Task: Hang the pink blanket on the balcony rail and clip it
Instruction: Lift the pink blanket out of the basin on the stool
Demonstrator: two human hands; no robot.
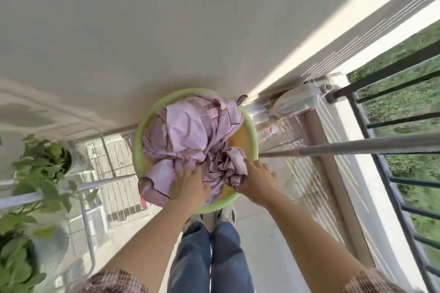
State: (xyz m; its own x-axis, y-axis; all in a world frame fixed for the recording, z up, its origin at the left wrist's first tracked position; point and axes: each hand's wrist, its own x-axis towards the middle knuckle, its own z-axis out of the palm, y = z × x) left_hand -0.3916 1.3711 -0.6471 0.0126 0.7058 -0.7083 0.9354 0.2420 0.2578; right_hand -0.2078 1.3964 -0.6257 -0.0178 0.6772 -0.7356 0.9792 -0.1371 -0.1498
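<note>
Both bare forearms reach forward and down from 6 o'clock, over jeans-clad legs, to a round green basin (141,140) on the balcony floor. The left hand (190,185) lies palm down on the pink blanket (190,131) at the basin's 6 o'clock. Its fingertips sink into the folds, so I cannot tell whether they grip. The right hand (258,179) rests at the basin's 4 o'clock, fingers spread and fairly straight on the ruffled, dark-trimmed edge of the cloth, thumb hidden. The blanket is bunched in the basin and spills over its near rim. The black balcony rail (381,74) stands at 3 o'clock, well apart from the blanket.
</note>
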